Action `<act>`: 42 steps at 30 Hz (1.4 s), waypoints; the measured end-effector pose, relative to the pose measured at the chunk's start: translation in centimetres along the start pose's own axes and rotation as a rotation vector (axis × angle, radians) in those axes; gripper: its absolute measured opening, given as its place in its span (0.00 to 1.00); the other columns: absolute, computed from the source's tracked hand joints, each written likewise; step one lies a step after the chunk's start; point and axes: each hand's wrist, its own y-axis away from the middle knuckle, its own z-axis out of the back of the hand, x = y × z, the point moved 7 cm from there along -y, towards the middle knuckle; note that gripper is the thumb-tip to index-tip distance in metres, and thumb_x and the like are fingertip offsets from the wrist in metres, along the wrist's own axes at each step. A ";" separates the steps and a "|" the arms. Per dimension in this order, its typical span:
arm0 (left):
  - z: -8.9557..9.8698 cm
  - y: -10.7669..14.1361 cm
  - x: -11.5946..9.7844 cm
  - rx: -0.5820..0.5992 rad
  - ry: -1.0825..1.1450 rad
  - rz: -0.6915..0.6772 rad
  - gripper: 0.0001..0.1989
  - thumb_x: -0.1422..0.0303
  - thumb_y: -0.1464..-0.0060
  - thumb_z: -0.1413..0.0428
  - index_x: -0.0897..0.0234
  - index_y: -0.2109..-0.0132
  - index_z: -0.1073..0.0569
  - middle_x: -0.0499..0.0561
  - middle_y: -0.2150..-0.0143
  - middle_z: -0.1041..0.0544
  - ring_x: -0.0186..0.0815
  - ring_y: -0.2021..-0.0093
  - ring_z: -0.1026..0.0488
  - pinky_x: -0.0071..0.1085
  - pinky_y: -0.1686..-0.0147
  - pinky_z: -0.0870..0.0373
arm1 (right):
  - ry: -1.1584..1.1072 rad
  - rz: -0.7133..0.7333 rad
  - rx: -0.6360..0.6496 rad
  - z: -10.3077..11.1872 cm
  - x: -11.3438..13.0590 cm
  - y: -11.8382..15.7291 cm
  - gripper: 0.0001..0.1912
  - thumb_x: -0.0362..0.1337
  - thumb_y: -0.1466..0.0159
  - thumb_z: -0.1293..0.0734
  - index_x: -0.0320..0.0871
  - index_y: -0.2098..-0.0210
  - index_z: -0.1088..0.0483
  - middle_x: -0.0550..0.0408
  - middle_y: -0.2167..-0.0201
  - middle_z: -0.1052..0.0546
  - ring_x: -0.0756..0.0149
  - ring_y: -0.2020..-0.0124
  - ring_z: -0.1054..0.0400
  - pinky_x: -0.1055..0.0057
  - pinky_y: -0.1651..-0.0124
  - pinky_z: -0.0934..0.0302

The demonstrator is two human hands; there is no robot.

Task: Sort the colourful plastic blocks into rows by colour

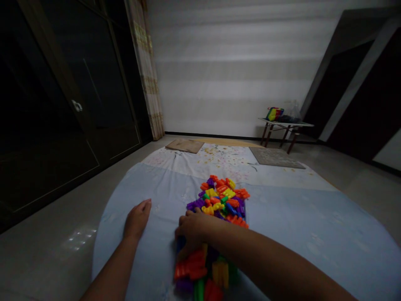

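Note:
A heap of interlocking plastic building blocks (224,196) in orange, yellow, purple, green and blue lies in front of me, reaching down to the bottom of the view. My right hand (196,230) is over the left side of this heap, fingers and thumb curled around a dark blue block (181,242), partly hidden by the hand. Below the thumb are red blocks (191,265). The right forearm crosses over the heap and covers part of it. My left hand (138,219) rests on the cloth left of the blocks, its fingers curled together, nothing visible in them.
A light blue floral tablecloth (291,225) covers the rounded table. Two flat boards, a brown one (184,145) and a grey one (275,157), lie at its far end. Against the back wall, a small table (285,123) bears a colourful bag (275,113). Dark glass doors (62,83) stand left.

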 end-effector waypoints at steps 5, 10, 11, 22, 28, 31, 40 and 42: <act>-0.2 0.0 -1.0 0.022 -0.177 -0.055 0.24 0.55 0.50 0.55 0.64 0.53 0.27 0.56 0.49 0.26 0.42 0.47 0.32 0.37 0.45 0.41 | 0.026 -0.038 0.014 -0.1 -2.8 3.9 0.29 0.56 0.51 0.33 0.49 0.54 0.29 0.45 0.53 0.30 0.45 0.49 0.40 0.44 0.50 0.47; -0.6 -0.2 -1.2 0.040 -0.291 -0.098 0.24 0.53 0.50 0.55 0.64 0.54 0.27 0.56 0.48 0.27 0.42 0.46 0.34 0.36 0.45 0.43 | 0.009 -0.169 0.038 -0.1 -7.0 7.5 0.29 0.55 0.50 0.34 0.47 0.53 0.30 0.45 0.53 0.29 0.45 0.48 0.41 0.44 0.45 0.54; -0.7 -0.2 -1.3 0.042 -0.305 -0.101 0.25 0.53 0.51 0.54 0.64 0.54 0.27 0.56 0.48 0.27 0.42 0.46 0.34 0.37 0.45 0.43 | 0.000 -0.201 0.033 0.1 -7.8 8.3 0.29 0.55 0.50 0.33 0.47 0.52 0.29 0.44 0.54 0.29 0.44 0.47 0.42 0.45 0.45 0.54; -1.4 0.4 -2.1 0.033 -0.573 -0.165 0.30 0.49 0.50 0.57 0.65 0.49 0.32 0.57 0.45 0.32 0.46 0.46 0.36 0.41 0.45 0.46 | -0.063 0.240 -0.421 -2.3 5.1 9.7 0.14 0.46 0.39 0.38 0.54 0.54 0.34 0.56 0.44 0.35 0.59 0.43 0.44 0.49 0.40 0.58; -1.9 0.6 -2.5 0.051 -0.649 -0.192 0.32 0.48 0.50 0.59 0.67 0.47 0.34 0.60 0.44 0.33 0.48 0.45 0.37 0.43 0.46 0.47 | 0.049 0.299 -0.500 -7.3 6.4 9.5 0.11 0.45 0.36 0.42 0.51 0.57 0.34 0.57 0.53 0.28 0.63 0.46 0.41 0.55 0.43 0.52; -1.9 0.7 -2.4 0.053 -0.679 -0.214 0.33 0.49 0.49 0.61 0.68 0.46 0.34 0.60 0.44 0.33 0.47 0.45 0.38 0.42 0.46 0.47 | 0.045 0.204 -0.506 -6.2 3.9 12.3 0.16 0.50 0.38 0.42 0.48 0.56 0.34 0.54 0.54 0.28 0.60 0.48 0.42 0.55 0.43 0.54; -2.9 2.3 -5.4 0.108 -0.791 -0.129 0.30 0.56 0.48 0.60 0.72 0.45 0.34 0.63 0.41 0.35 0.51 0.40 0.44 0.51 0.43 0.54 | -0.120 -0.056 -0.434 -4.2 -1.6 17.4 0.17 0.50 0.39 0.40 0.48 0.58 0.31 0.52 0.54 0.28 0.59 0.46 0.43 0.52 0.39 0.64; -4.3 4.9 -7.8 0.091 -0.715 -0.156 0.30 0.57 0.47 0.61 0.73 0.43 0.36 0.63 0.40 0.37 0.49 0.39 0.44 0.48 0.43 0.52 | -0.170 -0.090 -0.449 -4.2 -1.8 17.8 0.16 0.48 0.38 0.41 0.49 0.56 0.31 0.51 0.50 0.31 0.59 0.44 0.45 0.51 0.38 0.66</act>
